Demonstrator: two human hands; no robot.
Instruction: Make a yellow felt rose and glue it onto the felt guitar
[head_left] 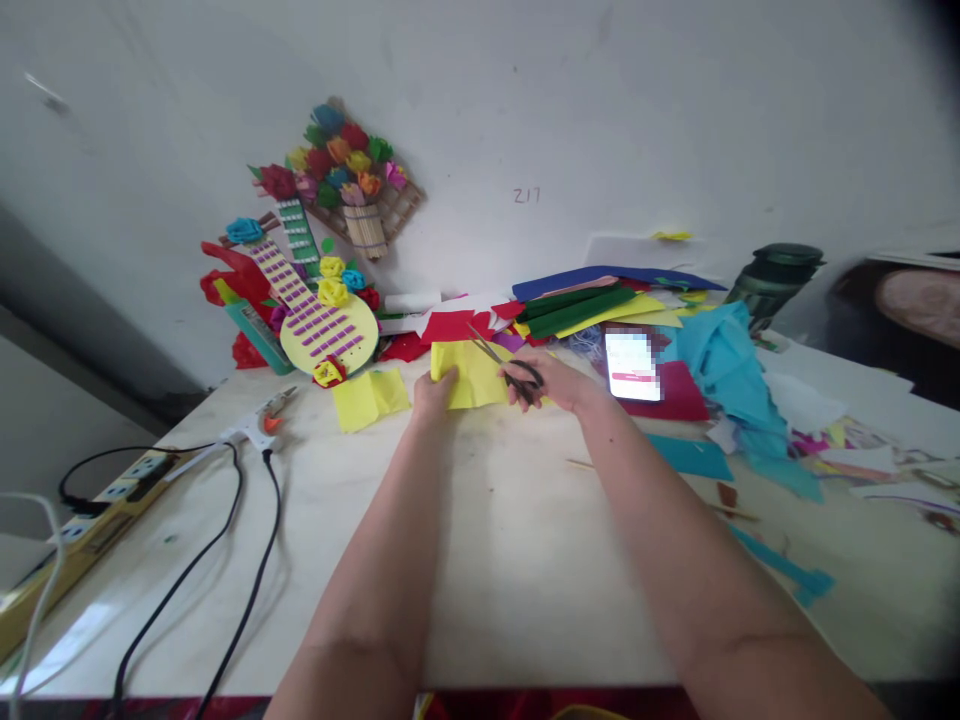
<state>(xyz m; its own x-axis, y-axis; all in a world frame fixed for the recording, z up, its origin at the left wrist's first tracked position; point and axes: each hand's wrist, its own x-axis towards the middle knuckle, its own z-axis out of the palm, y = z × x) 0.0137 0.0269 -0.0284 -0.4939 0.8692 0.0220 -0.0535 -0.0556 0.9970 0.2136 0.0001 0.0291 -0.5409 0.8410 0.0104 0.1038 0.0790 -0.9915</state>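
My left hand (435, 390) grips the left edge of a yellow crepe-paper sheet (471, 378), thumb on top. In my right hand (536, 378) is a pair of scissors (525, 378) with black handles; the blades point up and left over the sheet and look slightly parted. Whether they touch the paper I cannot tell. Left of my left hand lies a smaller yellow paper piece (370, 398). A lit phone (632, 366) leans just right of my right hand.
A paper guitar (330, 330) and glue bottle (259, 335) stand back left. A glue gun (255, 430), cords and a power strip (97, 540) lie left. Coloured sheets (577, 310) pile behind; blue paper (724, 360) and a dark jar (776, 280) are right.
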